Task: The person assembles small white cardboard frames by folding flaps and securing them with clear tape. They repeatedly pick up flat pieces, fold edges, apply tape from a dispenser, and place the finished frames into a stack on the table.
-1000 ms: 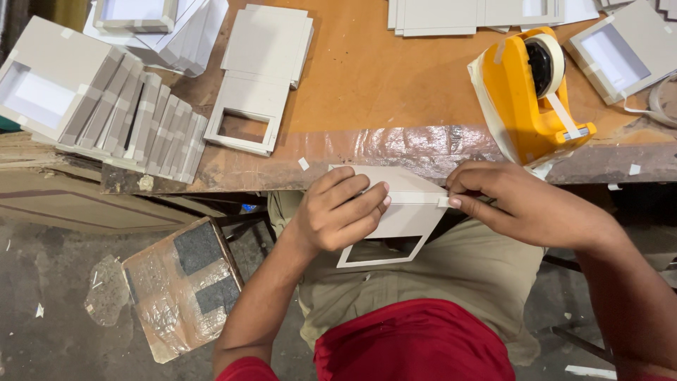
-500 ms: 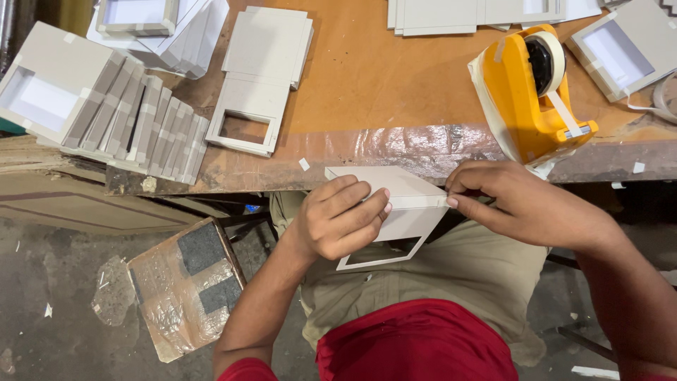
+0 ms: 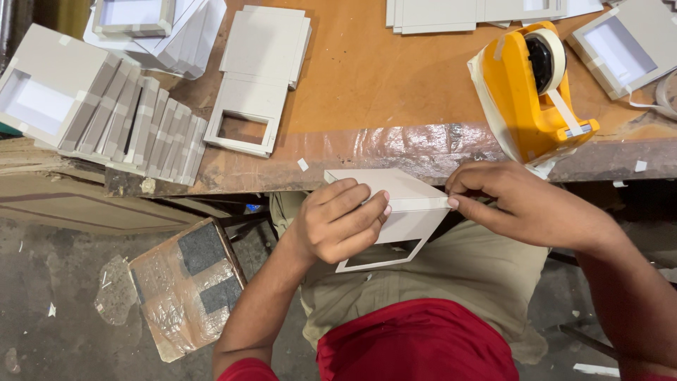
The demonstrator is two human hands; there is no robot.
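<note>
Grey folded card piece (image 3: 402,204) clenched in left hand (image 3: 338,222), right hand (image 3: 515,201) pinching its edge, below surface (image 3: 381,92) rim

My left hand (image 3: 338,224) sits at the centre of the frame, fingers curled and pointing right, thumb tucked beneath, closed in a grip. Its bare forearm runs down toward the lower left. My right hand (image 3: 518,201) lies right of centre, fingertips (image 3: 453,202) pinched together and pointing left, knuckles up. That forearm stretches off to the lower right corner.
</note>
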